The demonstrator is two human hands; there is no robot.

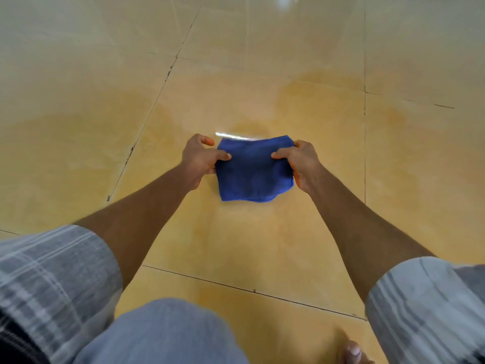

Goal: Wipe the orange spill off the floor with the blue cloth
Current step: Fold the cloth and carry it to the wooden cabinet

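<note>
Because I want a thick, tidy pad to wipe with, I hold the blue cloth [253, 169] by its two sides, one side in each of my hands. My left hand [200, 160] pinches the left edge, with the thumb on top and the fingers curled around the side. My right hand [301, 164] pinches the right edge the same way. Both hands are closed on the cloth, and neither one is free.

I think the cloth is folded, because it makes a small fat square with soft, round corners at the near edge. It looks fuzzy and a bit floppy, like a little towel. It sits in the middle of what I see, low over the floor [78, 74]. I cannot tell if its bottom touches the floor or hangs just above it.

I hold it right there because the orange spill [249, 248] is under it and all around it. The spill looks thin and wet, with darker, wavy rims far off to the left and right. The floor is made of big, smooth, shiny tiles with thin dark lines between them. A bright streak of light [233, 136] shines on the wet floor just past the far edge of the cloth.

Most of the orange is not wiped up yet, so I think the wiping has a long way to go.
</note>
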